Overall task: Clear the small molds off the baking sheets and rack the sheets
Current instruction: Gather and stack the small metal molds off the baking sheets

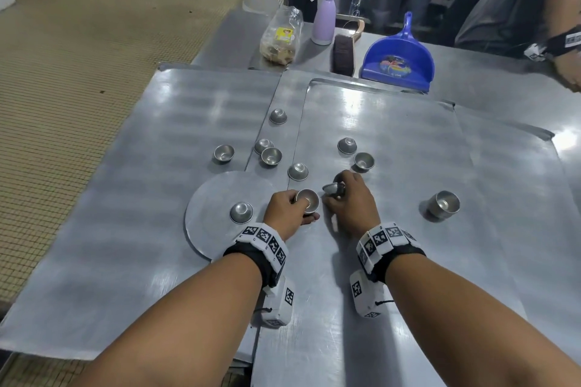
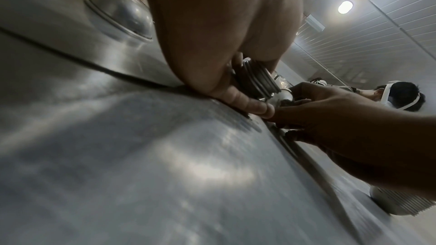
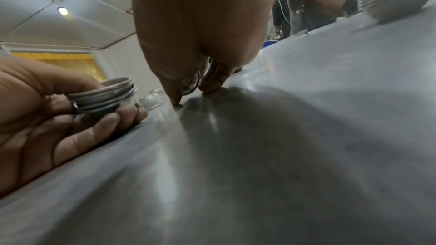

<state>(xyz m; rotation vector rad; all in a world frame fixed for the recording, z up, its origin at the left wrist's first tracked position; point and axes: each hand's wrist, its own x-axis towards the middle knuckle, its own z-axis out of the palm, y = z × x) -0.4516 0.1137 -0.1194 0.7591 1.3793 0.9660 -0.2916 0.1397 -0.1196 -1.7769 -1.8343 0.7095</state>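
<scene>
Two metal baking sheets lie side by side: the left sheet [image 1: 125, 166] and the right sheet [image 1: 393, 151]. Several small round metal molds are scattered on them, some upside down, such as a mold [image 1: 278, 115] and a mold [image 1: 364, 161]. My left hand [image 1: 290, 209] grips a short nested stack of molds [image 1: 307, 199], also seen as the stack [image 3: 103, 98] and the stack [image 2: 254, 79]. My right hand [image 1: 345, 198] pinches a tilted single mold [image 1: 334, 189] just right of that stack; the mold [image 3: 191, 83] shows between its fingertips.
A taller stack of molds [image 1: 444, 204] stands on the right sheet. A round metal disc [image 1: 213, 214] with an upturned mold [image 1: 241, 212] lies on the left sheet. Behind are a blue dustpan [image 1: 397, 56], brush [image 1: 344, 52], purple spray bottle [image 1: 323, 16] and plastic jar [image 1: 281, 38]. Another person's arm [image 1: 566, 41] is at far right.
</scene>
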